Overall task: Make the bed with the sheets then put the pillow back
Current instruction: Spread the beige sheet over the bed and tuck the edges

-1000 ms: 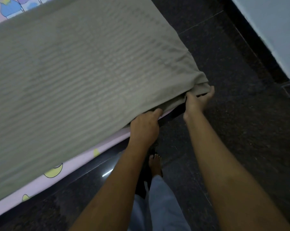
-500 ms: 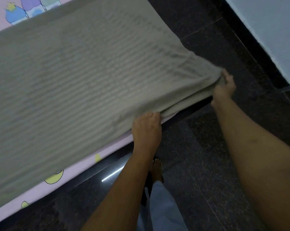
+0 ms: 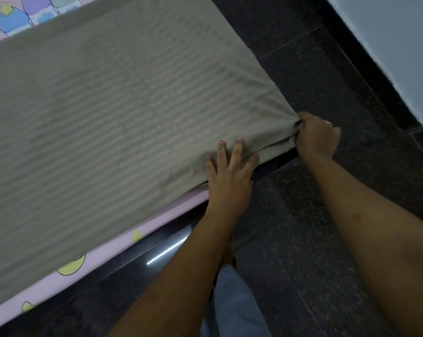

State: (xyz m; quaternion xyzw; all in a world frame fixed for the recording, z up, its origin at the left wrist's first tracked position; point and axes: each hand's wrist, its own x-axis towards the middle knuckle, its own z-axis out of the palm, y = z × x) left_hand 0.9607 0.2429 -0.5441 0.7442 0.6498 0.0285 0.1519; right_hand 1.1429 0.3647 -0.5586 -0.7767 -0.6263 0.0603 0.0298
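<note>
**Corner tuck: right hand has it**

I see the grey ribbed fabric sheet (image 3: pixel 132 117) laid over the pink cartoon-print mattress (image 3: pixel 108 250), long axis running up-left from me. Right hand (image 3: pixel 317 135): fingers curled, gripping the bunched sheet corner. Left hand (image 3: pixel 229 176): fingers straight and spread, pressing the near edge. The corner is nearest the right hand.

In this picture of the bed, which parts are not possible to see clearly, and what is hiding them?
- Head view: the corner of the grey sheet is hidden inside the right hand, whose fingers curl round it.
- Head view: the pink printed cover is mostly hidden under the grey sheet.
- Head view: both run off the left and top edges, so the far side is cut off; no pillow shows.
</note>
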